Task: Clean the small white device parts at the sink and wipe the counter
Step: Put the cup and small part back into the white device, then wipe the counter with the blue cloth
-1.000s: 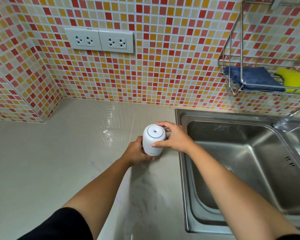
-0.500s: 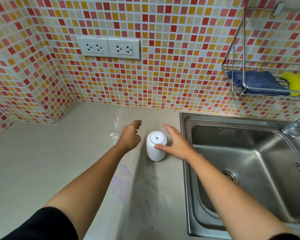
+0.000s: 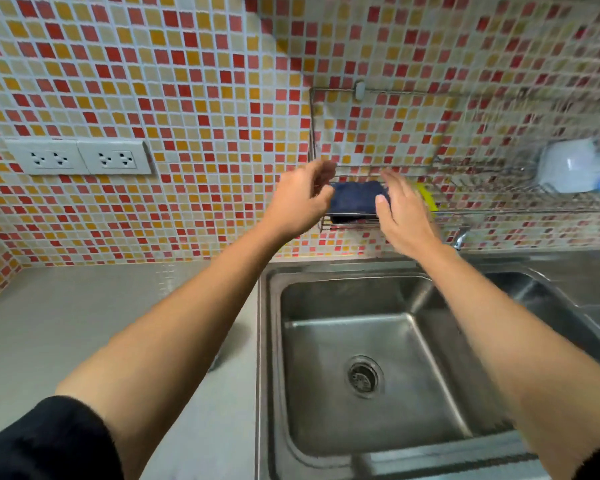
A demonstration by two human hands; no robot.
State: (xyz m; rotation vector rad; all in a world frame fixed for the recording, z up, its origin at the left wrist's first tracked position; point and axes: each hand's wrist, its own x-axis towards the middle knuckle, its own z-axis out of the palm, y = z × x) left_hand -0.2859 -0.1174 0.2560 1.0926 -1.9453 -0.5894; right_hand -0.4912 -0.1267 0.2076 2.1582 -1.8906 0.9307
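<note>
Both my hands are raised in front of the wire wall rack (image 3: 465,213) above the sink. A folded dark blue cloth (image 3: 355,197) lies in the rack between them. My left hand (image 3: 300,199) hovers at the cloth's left end with fingers loosely curled, holding nothing. My right hand (image 3: 402,209) is at the cloth's right end, fingers straight, and its thumb is close to the cloth. A yellow sponge (image 3: 428,199) peeks out behind my right hand. The small white device is out of sight, hidden behind my left forearm or out of frame.
The steel sink (image 3: 361,341) with its drain (image 3: 363,375) lies below my arms. A faucet (image 3: 461,239) stands at the back right. The grey counter (image 3: 84,323) stretches left. Two wall sockets (image 3: 80,157) sit on the tiled wall. A white container (image 3: 568,168) rests in the rack's right part.
Both hands let go of the white device on the counter and rose up to the wall rack. My view swung right and up, so the device dropped out of sight.
</note>
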